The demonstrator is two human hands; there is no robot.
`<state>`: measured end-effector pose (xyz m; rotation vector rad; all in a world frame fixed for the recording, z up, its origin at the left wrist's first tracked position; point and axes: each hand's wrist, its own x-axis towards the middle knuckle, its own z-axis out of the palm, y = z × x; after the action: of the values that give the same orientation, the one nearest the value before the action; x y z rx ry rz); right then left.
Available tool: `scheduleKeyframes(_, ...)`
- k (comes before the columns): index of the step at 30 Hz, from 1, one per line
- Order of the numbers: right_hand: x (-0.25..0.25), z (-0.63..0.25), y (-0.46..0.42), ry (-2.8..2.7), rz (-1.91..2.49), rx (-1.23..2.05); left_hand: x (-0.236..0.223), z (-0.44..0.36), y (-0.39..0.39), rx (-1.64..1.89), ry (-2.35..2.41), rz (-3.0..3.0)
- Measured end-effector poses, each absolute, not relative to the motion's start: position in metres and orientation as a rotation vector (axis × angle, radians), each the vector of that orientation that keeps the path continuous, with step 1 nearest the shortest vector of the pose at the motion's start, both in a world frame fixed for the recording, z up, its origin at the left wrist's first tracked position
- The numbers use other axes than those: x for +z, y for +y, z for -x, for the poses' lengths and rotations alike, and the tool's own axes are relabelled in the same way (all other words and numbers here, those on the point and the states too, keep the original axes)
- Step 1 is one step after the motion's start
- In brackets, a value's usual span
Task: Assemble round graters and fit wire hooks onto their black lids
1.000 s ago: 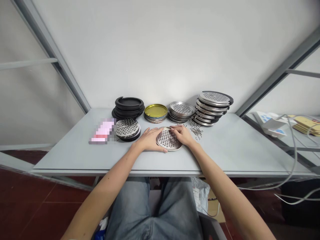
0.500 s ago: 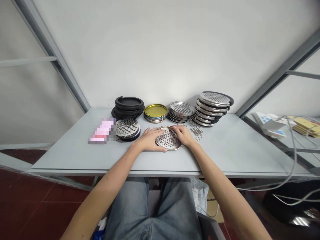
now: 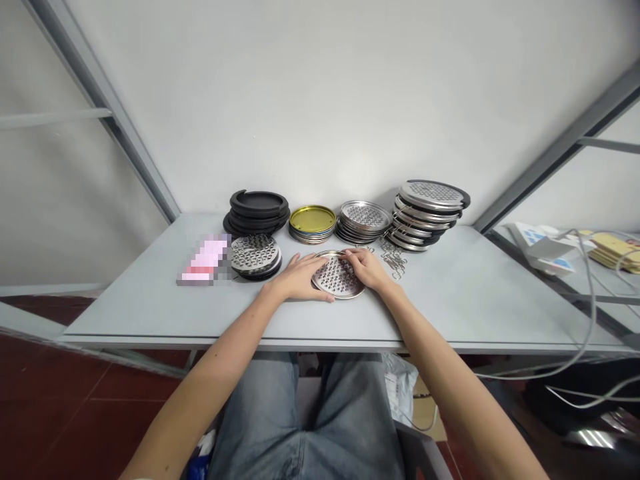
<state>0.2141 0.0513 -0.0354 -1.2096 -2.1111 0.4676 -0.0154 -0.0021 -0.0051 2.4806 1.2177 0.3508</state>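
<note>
A round metal grater (image 3: 341, 280), a disc with raised holes inside a shiny rim, lies on the table in front of me. My left hand (image 3: 301, 277) grips its left side, thumb along the near edge and fingers over the far left part. At the upper right, my right hand (image 3: 367, 268) holds the rim with bent fingers, the tips pressing on the disc. Left of my left hand is a stack of perforated grater discs (image 3: 255, 253) with dark pieces beneath. Small metal hooks or clips (image 3: 393, 259) lie in a pile beyond my right hand.
Along the wall stand black round holders (image 3: 260, 202), a stack of lids topped by a gold one (image 3: 313, 219), stacked metal graters (image 3: 366, 215) and a tall pile of graters with black holders (image 3: 434, 195). White cables (image 3: 591, 300) hang at the table's right end.
Both hands stay on the grater. Its perforated disc appears to lie slightly flatter within the rim, and the right fingers have shifted a little over it. The view moved slightly.
</note>
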Motion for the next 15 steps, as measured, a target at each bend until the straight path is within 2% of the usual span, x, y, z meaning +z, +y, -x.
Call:
scheduleKeyframes(11, -0.0372, -0.2123, 0.0503, -2.108, 1.24, 0.388, -0.0049, 0.0156, -0.0018, 0.371, 1.202, -2.48)
scheduleKeyframes(15, -0.0331, -0.2144, 0.0483, -2.014, 1.252, 0.504, -0.0032, 0.0162, -0.0029, 0.353, 1.215, -2.478)
